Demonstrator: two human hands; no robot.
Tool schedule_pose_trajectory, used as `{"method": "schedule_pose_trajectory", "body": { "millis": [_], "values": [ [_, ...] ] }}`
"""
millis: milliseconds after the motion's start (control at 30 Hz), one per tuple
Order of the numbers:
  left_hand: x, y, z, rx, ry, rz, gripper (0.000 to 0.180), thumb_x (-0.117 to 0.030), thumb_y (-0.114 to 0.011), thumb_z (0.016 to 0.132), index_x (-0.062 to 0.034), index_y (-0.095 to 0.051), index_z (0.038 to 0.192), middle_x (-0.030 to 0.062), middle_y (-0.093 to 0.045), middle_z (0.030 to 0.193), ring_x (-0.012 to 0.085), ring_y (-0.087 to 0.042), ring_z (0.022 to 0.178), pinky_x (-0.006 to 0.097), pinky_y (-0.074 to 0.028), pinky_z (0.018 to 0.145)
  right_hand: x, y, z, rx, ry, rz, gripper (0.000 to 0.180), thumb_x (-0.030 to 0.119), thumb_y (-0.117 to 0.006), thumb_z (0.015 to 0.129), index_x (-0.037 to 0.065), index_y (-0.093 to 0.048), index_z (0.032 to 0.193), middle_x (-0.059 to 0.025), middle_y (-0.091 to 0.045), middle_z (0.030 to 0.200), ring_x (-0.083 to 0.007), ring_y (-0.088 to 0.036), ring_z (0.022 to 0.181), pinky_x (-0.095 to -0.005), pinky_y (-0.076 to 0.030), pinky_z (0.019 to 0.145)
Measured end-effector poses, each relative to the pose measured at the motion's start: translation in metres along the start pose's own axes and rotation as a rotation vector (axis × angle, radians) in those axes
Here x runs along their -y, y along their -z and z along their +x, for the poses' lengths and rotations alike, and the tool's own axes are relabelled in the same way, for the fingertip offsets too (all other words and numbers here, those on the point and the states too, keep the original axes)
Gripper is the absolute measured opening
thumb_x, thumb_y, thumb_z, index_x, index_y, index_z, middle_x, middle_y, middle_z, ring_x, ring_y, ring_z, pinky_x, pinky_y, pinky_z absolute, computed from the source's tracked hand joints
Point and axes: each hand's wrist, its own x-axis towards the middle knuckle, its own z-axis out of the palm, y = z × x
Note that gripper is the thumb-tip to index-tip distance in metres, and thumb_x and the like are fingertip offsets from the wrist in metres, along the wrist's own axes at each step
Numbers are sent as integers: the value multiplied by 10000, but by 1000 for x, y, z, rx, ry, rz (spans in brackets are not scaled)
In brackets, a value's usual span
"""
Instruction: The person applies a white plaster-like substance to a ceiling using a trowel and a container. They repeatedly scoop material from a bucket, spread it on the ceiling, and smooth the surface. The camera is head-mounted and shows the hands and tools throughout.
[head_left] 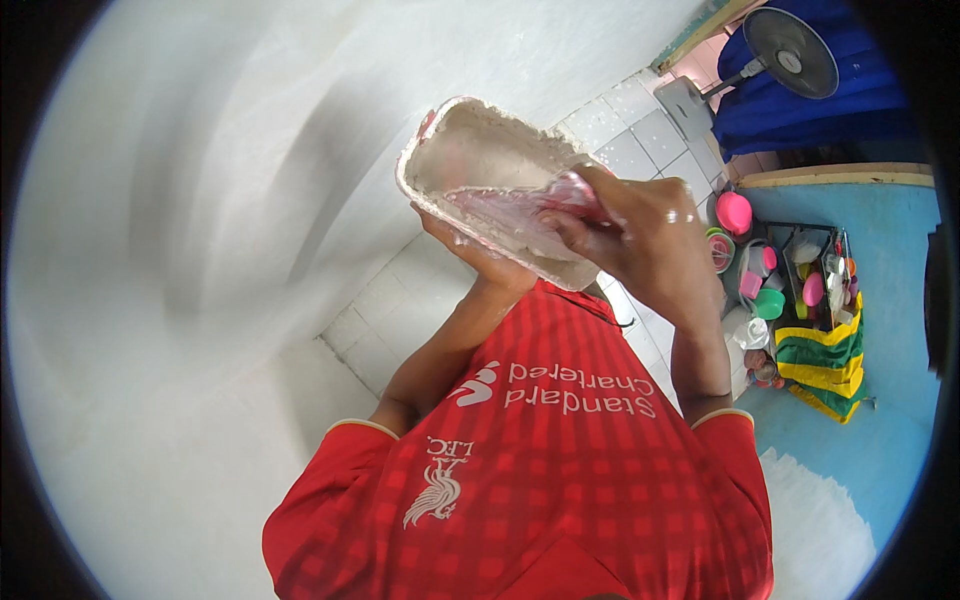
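My left hand (pixel 483 262) grips an oblong, tub-like container (pixel 470 104) from below, by its near side. The container is tilted, and pale, paste-like material crusts its rim and inner walls. Inside it is a flat, reddish spreader (pixel 505 208), smeared with the same whitish material. My right hand (pixel 648 228) is closed on the upper end of the spreader, with white specks on the knuckles. Slight blur softens the spreader's edges.
A white wall (pixel 250 150) fills the left. Light floor tiles (pixel 630 100) lie behind the container. At the right are a grey fan (pixel 790 55), colourful plastic kitchenware (pixel 768 303), a dish rack (pixel 815 245), a green-yellow cloth (pixel 825 355) and a blue wall (pixel 900 290).
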Motion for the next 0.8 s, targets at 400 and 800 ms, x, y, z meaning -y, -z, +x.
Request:
{"method": "schedule_pose_trajectory", "body": {
  "millis": [400,800],
  "values": [
    [12,-14,-20,38,-265,206,907,-361,-698,979,-88,-123,1624,204,-297,1579,324,-404,1420,520,-367,1145,-29,-23,-13,-2,169,17,259,184,-806,862,27,-705,1042,-170,-693,729,-352,-691,628,-408,-538,572],
    [-7,-77,-33,-32,341,-923,825,-344,-670,996,-154,-135,1595,136,-431,1445,240,-494,1312,455,-478,1052,-66,31,-2,118,172,78,273,196,-786,872,50,-689,1082,-176,-700,775,-377,-694,696,-432,-547,607]
  ]
}}
